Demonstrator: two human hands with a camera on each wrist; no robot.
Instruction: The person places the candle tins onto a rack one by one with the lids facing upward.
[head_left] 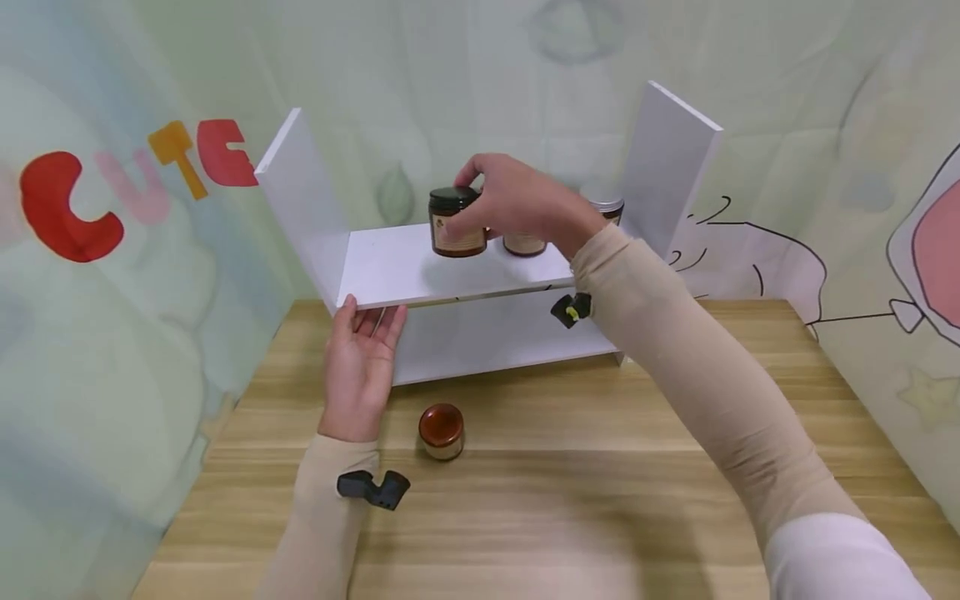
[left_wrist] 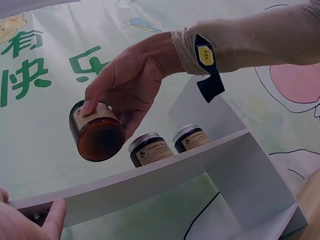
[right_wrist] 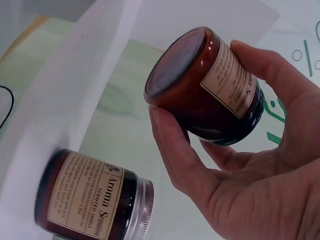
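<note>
My right hand holds a brown glass scented candle jar with a dark lid and a cream label between thumb and fingers. The jar hangs over the upper board of a white shelf, its base showing in the left wrist view. Two more candle jars with silver lids stand on that board; the nearer jar is left of the other jar. My left hand grips the board's front edge near its left end, fingers underneath and thumb at the edge.
A small amber glass jar stands on the wooden table in front of the shelf, right of my left wrist. Upright side panels rise at the shelf's left end and right end. A printed cloth hangs behind.
</note>
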